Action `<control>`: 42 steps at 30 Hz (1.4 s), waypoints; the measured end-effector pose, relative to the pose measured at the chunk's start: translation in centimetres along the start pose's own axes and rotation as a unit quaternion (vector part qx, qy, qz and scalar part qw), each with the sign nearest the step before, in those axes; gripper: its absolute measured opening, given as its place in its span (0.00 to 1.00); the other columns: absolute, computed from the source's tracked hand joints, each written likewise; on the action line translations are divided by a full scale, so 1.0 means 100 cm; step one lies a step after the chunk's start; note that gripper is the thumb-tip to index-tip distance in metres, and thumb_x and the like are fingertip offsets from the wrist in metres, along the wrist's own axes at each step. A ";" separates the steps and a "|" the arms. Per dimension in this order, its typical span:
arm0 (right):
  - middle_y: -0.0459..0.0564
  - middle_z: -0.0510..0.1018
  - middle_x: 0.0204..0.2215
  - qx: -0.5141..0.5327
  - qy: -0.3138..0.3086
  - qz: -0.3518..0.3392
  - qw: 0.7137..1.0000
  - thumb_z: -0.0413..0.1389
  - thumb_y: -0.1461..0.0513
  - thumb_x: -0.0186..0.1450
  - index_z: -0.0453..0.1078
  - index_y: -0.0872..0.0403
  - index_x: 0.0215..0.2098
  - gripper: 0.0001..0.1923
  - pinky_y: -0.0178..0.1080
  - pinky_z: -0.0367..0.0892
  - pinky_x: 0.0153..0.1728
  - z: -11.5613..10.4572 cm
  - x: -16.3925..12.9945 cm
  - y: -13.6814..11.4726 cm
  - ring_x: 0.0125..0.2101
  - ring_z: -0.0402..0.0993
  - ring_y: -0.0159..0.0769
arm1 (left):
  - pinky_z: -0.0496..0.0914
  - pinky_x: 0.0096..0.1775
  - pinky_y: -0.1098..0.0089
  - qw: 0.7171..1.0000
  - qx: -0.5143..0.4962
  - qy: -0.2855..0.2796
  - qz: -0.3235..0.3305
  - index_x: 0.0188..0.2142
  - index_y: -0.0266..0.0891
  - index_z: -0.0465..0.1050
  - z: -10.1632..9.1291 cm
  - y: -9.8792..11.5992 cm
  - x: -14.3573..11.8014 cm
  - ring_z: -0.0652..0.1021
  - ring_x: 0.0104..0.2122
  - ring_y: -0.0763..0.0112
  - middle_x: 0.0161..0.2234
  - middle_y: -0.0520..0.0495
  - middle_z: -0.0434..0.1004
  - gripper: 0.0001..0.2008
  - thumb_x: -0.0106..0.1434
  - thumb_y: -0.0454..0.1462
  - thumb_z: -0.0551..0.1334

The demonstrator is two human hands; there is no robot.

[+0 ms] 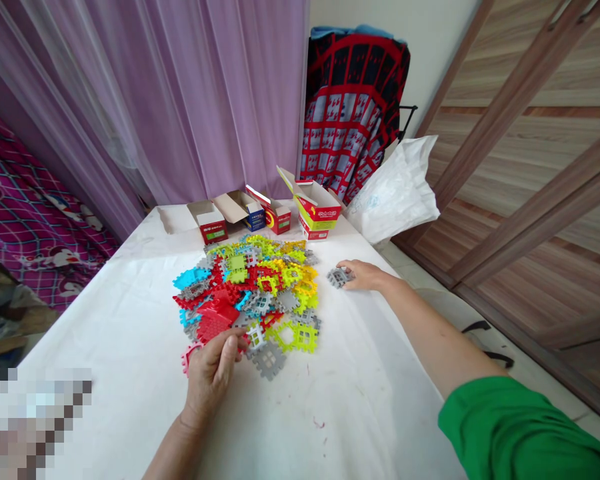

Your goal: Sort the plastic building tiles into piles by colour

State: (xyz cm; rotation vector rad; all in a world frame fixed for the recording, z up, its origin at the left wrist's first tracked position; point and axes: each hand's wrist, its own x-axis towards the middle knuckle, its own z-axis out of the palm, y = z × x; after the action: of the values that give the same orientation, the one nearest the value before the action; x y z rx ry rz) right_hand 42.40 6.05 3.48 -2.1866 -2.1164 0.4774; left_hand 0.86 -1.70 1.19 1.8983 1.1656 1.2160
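Note:
A heap of flat plastic waffle blocks (260, 293) in red, grey, yellow, green and blue lies in the middle of the white-covered table (130, 347). My left hand (211, 377) rests at the heap's near edge, fingers curled on a red block (189, 357) that pokes out at its left. My right hand (363, 275) reaches to the right of the heap, fingertips on a grey block (338, 277) that lies apart from the rest.
Several open cardboard boxes (275, 215) stand along the table's far edge. A white plastic bag (397, 190) sits at the far right corner, before a red-and-black cloth (353, 110). Purple curtains hang behind. A wooden wall runs along the right.

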 end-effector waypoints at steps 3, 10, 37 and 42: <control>0.52 0.75 0.46 -0.004 0.002 0.005 1.000 0.64 0.58 0.50 0.65 0.49 0.58 0.37 0.36 0.66 0.42 0.003 0.002 0.002 0.40 0.74 0.40 | 0.72 0.25 0.73 1.000 0.001 -0.005 -0.010 0.40 0.37 0.77 0.001 0.000 0.001 0.75 0.21 0.73 0.26 0.47 0.80 0.19 0.67 0.46 0.52; 0.54 0.75 0.47 0.084 0.054 0.018 0.995 0.65 0.60 0.46 0.61 0.50 0.62 0.44 0.38 0.67 0.43 0.018 -0.006 0.014 0.41 0.74 0.42 | 0.73 0.26 0.72 0.999 0.015 0.035 -0.017 0.38 0.36 0.77 -0.003 0.003 0.002 0.76 0.21 0.72 0.25 0.47 0.80 0.19 0.66 0.47 0.52; 0.54 0.78 0.42 0.308 0.389 0.036 0.868 0.47 0.62 0.58 0.68 0.53 0.51 0.23 0.40 0.71 0.37 0.116 -0.060 -0.128 0.37 0.75 0.38 | 0.69 0.52 0.55 0.961 0.256 0.103 -0.017 0.50 0.41 0.72 -0.022 -0.055 0.024 0.75 0.51 0.56 0.51 0.42 0.75 0.20 0.62 0.46 0.56; 0.55 0.77 0.44 0.306 0.373 0.054 0.874 0.47 0.64 0.58 0.67 0.54 0.53 0.24 0.40 0.71 0.41 0.113 -0.060 -0.125 0.39 0.75 0.38 | 0.69 0.52 0.56 0.964 0.245 0.099 -0.017 0.49 0.41 0.72 -0.022 -0.053 0.022 0.75 0.50 0.57 0.50 0.42 0.76 0.19 0.62 0.45 0.56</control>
State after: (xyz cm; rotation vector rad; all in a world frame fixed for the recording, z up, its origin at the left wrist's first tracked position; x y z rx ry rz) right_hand 27.30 -1.04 -2.96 -1.7128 -1.2221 0.2016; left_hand -2.59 2.69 -1.47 2.1236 1.7288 1.1975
